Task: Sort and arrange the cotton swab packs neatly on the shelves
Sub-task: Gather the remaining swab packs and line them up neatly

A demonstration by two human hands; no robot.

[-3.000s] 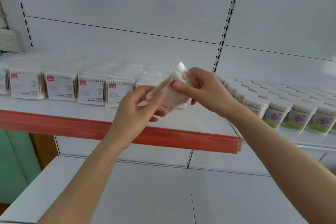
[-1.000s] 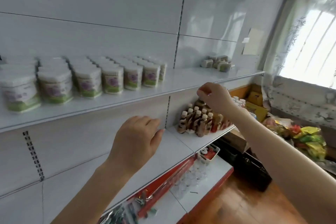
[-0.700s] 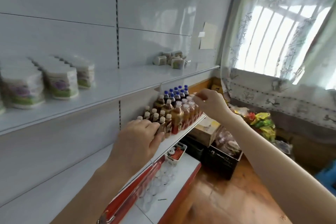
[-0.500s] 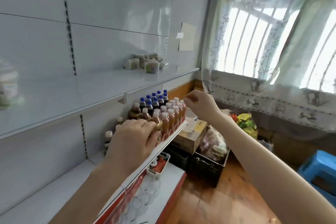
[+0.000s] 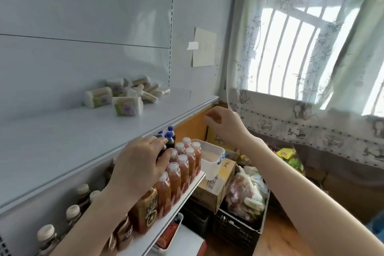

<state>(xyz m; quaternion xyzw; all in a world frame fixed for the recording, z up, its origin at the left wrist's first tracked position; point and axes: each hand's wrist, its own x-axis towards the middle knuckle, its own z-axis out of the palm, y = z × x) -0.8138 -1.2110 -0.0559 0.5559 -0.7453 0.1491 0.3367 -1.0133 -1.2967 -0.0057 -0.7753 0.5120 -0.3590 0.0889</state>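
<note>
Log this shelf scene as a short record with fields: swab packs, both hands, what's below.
Cotton swab packs: loose jumbled heap, far end of upper shelf
Left hand: fingers relaxed, nothing in it, in front of drink bottles
Right hand: raised near the shelf's end, fingers curled, palm side hidden
Lower shelf: drink bottles in rows
Task state: heap not yet arranged

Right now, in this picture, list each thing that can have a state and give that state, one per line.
cotton swab packs, jumbled heap on the upper shelf, unsorted
left hand, relaxed, empty, in front of the bottles
right hand, raised, fingers curled, nothing seen in it
bottles, upright, capped, in rows
white tub, lidless
curtain, drawn shut
</note>
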